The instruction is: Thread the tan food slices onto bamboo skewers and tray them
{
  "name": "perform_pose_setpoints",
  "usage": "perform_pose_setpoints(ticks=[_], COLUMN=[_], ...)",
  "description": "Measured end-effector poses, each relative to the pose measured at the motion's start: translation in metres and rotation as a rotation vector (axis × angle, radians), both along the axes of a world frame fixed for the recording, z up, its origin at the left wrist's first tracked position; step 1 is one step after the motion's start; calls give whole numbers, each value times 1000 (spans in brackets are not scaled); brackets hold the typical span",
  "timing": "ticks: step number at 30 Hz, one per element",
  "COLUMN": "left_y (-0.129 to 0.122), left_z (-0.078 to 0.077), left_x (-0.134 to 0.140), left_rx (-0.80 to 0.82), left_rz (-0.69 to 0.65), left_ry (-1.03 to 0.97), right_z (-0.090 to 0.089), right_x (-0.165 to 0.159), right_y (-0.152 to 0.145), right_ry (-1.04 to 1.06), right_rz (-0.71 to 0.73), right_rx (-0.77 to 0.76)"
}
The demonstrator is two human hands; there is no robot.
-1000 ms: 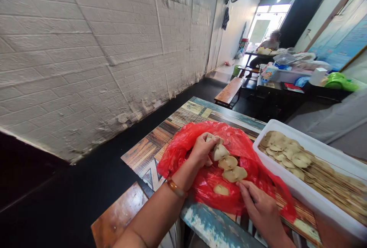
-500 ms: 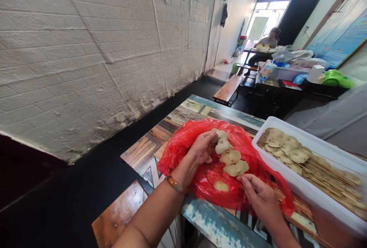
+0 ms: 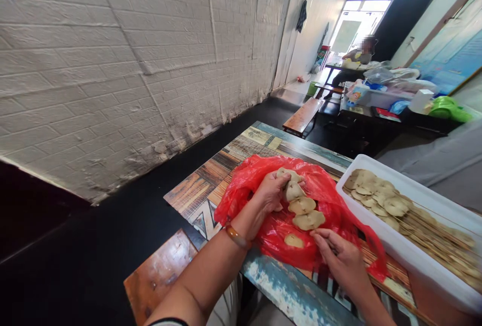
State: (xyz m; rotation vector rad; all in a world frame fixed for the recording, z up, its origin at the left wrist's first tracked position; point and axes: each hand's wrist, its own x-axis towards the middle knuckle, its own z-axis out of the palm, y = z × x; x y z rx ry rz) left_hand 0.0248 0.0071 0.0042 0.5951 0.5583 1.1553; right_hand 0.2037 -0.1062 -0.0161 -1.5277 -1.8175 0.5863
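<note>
My left hand [image 3: 274, 191] is closed on the upper end of a row of pale, flat round food slices [image 3: 302, 206], with fingers and thumb pressed on the topmost ones. At the lower end of that row, my right hand [image 3: 336, 249] pinches a thin skewer, mostly hidden by the fingers and the slices. Beneath both hands spreads a crumpled red plastic bag [image 3: 241, 178]. One loose slice [image 3: 293, 240] lies on the bag below the row.
To the right stands a white plastic tub [image 3: 344, 178] of skewered slices [image 3: 380, 195], their sticks pointing right. A patterned wooden table [image 3: 211, 173] carries bag and tub. Benches [image 3: 303, 115] stand ahead and at lower left. A person [image 3: 361, 57] sits at a far table.
The view has shifted slightly, so the scene sits a little differently. Both hands keep their grip on the skewered row, with only slight movement.
</note>
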Motion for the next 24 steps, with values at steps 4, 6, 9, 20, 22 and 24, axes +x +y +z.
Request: perform_pose_setpoints(ticks=[4,6,9,20,22,24], left_y=[1,1,1,-3,-3,-3], left_z=[0,0,0,3,2,0], left_x=[-2,-2,-2,1,2,3], left_rx=[10,13,14,24,27,25], left_rz=[16,10,4,-22,-33,-46], left_ry=[-17,-29,-34,-1,6,5], right_z=[-8,-10,-9,-8,-7,-4], right_x=[6,7,7,3,2,1], right_y=[-1,-1,-2,-2,-3,-3], right_ry=[-98,-110,-109,-47,-37,-30], right_rz=[56,52,55,8,-5,-6], right_rx=[22,29,3,-27,-23,-26])
